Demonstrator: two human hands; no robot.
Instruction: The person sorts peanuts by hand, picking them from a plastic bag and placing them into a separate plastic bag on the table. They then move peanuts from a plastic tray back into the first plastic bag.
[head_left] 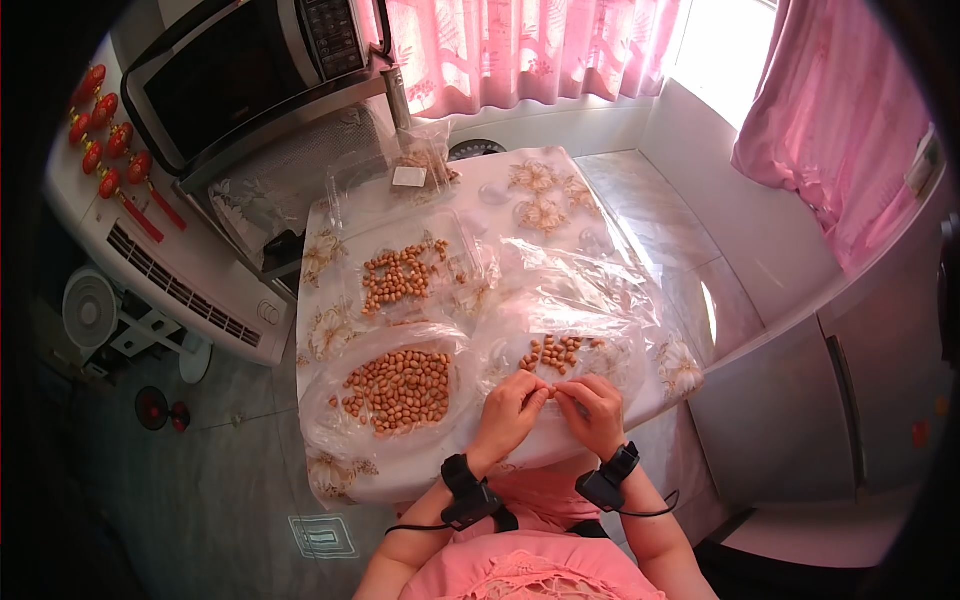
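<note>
My left hand (511, 416) and my right hand (596, 414) meet over the near right part of the table, thumbs and fingers pinched together. Between the fingertips is a small brown nut (551, 392), mostly covered by them. Just beyond my hands, a loose group of brown nuts (556, 352) lies on a clear plastic bag (628, 325). To the left, a larger pile of brown nuts (407, 388) sits on another clear plastic bag (325, 428). Behind that pile, more nuts (397, 279) lie in a clear plastic tray (447, 218).
The table (400, 490) has a flowered cover. At its back left stands a clear bag (425, 160) with brown contents and a white label. A microwave (225, 85) is on a stand beyond the left corner. Grey cabinets (770, 410) flank the right side.
</note>
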